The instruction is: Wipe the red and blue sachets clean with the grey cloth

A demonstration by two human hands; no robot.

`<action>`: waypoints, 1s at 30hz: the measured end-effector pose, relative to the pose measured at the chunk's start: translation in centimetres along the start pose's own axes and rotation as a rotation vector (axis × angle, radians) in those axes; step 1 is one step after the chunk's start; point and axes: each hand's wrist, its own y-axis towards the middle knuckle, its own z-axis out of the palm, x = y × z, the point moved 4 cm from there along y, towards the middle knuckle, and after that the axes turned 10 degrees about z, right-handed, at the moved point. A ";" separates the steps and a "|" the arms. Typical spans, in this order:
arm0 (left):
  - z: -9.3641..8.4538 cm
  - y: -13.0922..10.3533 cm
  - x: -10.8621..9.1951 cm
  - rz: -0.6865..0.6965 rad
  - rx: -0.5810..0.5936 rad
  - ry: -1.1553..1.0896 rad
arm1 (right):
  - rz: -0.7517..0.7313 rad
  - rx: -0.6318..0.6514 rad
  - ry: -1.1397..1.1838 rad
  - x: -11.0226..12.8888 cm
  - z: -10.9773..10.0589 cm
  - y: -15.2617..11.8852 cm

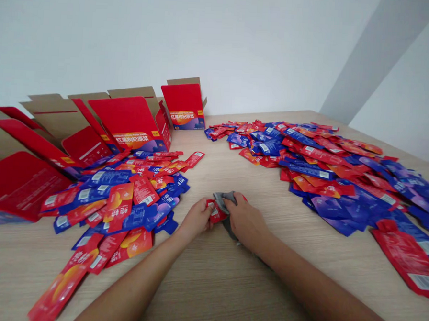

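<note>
Near the middle of the table, my left hand (197, 218) pinches one end of a red sachet (217, 212). My right hand (245, 219) is closed on a grey cloth (228, 223), which lies against the sachet and wraps over part of it. A small red bit of the sachet shows beyond my right fingers. The two hands are close together, a little above the wooden table (201, 284). The cloth hangs down below my right hand, and its lower part is partly hidden by that hand.
Left of my hands lies a heap of red and blue sachets (120, 206), with open red cartons (125, 120) behind it. One more carton (184, 104) stands by the wall. A larger sachet pile (318, 170) spreads across the right side.
</note>
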 end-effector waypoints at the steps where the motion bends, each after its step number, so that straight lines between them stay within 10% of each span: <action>1: 0.0 -0.1 0.0 -0.009 0.009 0.009 | 0.059 -0.003 -0.027 -1.1 -0.3 0.6; 5: -0.2 -0.3 -0.2 -0.023 0.028 -0.016 | 0.177 -0.044 -0.003 -4.1 -1.1 1.3; 12: 0.1 -0.3 -0.4 -0.006 0.062 0.013 | -0.118 -0.010 0.078 0.6 -0.2 -1.2; 21: -0.3 -0.9 -0.8 -0.001 0.006 -0.085 | 0.147 -0.040 -0.016 -4.1 -0.8 1.3; 30: -5.1 -0.7 -2.4 0.325 -0.588 -0.561 | 0.196 -0.081 0.161 -5.3 -0.4 1.6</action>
